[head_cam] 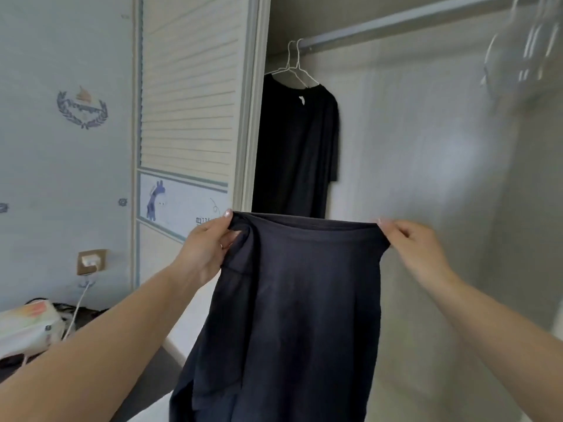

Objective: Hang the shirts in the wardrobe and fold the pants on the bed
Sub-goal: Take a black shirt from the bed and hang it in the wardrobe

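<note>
A dark navy garment (292,300) hangs stretched between both hands in front of the open wardrobe. My left hand (207,248) pinches its top left corner and my right hand (414,248) pinches its top right corner. The cloth drops straight down out of the frame bottom. Behind it a black shirt (298,147) hangs on a white wire hanger (294,67) from the wardrobe rail (396,22) at the left end.
A slatted sliding wardrobe door (189,102) stands to the left. Blurred empty hangers (524,50) hang at the rail's right end. At the lower left are a wall socket with a charger (91,261) and a white packet (27,327) on a dark surface.
</note>
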The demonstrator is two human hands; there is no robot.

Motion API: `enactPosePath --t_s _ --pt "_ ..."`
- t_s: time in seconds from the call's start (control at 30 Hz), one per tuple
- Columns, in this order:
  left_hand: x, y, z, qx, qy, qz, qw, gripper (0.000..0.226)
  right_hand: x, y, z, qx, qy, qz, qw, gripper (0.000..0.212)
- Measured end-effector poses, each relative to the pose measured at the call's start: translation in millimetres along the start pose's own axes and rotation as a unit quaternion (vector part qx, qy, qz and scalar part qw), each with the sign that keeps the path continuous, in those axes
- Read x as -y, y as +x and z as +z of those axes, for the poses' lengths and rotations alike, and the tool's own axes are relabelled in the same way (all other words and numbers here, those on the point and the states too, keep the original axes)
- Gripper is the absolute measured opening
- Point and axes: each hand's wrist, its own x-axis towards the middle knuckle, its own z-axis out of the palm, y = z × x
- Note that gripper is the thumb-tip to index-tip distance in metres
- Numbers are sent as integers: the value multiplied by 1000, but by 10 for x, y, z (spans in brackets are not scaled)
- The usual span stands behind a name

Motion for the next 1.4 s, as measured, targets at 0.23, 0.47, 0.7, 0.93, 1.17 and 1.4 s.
enactPosePath --t_s 0.23,0.47,0.7,0.93,1.17,1.4 --pt "189 1054 527 81 -103 -71 989 56 -183 626 -35 -84 -50 66 993 21" --pt "299 1791 1090 67 -148 -69 984 28 -539 1236 -62 -173 -46 86 980 26" --pt "417 2443 1718 89 -156 -34 983 9 -871 2048 -345 -234 -6 77 969 34" --pt "391 2900 2206 165 -184 6 969 42 -1052 2645 -647 -246 97 115 958 36" --pt "226 3194 2767 194 -281 19 940 21 -950 2860 -991 -223 20 90 971 32" --pt "-76 3480 3317 186 -207 88 956 37 -587 3089 -1072 -109 -248 125 954 9"
